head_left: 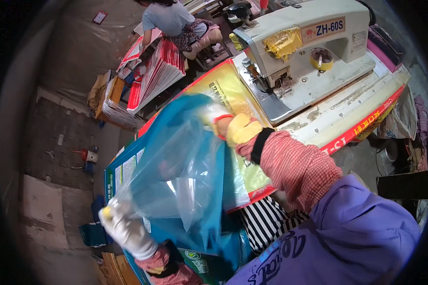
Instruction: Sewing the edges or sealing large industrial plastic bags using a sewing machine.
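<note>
A teal printed bag lies across my lap and the table's near edge. Over it spreads a sheet of clear plastic, perhaps a liner bag, creased and shiny. My left hand, in a white glove with a yellow fingertip, is closed on the plastic's lower left corner, where the film bunches up. Up by the bag's far right edge is my right hand, also white-gloved. Motion blurs its fingers, so their grip does not show.
A white sewing machine stands beyond my right arm, with a roll of yellow tape on its bed. Yellow and red printed bags cover the table. Farther off, a seated person handles a pile of red and white bags.
</note>
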Demonstrator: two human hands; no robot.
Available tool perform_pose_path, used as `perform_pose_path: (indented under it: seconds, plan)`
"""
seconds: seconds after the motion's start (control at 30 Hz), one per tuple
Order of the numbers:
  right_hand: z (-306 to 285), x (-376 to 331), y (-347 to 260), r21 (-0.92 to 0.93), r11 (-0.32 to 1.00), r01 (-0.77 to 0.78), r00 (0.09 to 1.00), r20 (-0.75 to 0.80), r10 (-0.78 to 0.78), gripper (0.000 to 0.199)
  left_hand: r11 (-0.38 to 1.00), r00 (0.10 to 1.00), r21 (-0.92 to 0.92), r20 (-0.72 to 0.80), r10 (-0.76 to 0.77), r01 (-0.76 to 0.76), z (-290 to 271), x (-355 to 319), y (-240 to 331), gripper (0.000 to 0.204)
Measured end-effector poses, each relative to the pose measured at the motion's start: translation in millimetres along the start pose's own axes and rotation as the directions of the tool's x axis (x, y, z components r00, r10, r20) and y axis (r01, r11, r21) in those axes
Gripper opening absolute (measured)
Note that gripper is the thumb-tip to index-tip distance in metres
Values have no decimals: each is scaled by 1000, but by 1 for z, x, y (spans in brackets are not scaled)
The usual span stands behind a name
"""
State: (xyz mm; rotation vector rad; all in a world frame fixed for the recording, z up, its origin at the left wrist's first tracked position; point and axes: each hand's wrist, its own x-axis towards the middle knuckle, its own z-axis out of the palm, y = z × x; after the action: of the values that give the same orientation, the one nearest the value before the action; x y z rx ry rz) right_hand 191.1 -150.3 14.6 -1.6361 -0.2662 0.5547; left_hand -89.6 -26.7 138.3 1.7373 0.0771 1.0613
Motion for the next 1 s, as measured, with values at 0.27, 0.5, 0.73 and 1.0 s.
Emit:
perform_pose_path:
  seconds: [0.27,0.5,0.73,1.0]
  plan:
    - [-7,-5,18,493,844,211,930,165,-329,71,927,-77,364,925,-371,-93,57,-104,-6,2]
    - [22,-67,20,711,660,-243,944,331,-9,49,972,-62,194,977,-203,-130,73,-59,-5,16]
    - [51,-109,7,-535,603,592,800,483,-357,30,105,549,545,835,13,-832,176,61,-22,67]
    - [28,-128,36,-101,825,556,715,565,-412,61,426,257,379,913,-316,-822,170,47,-55,8]
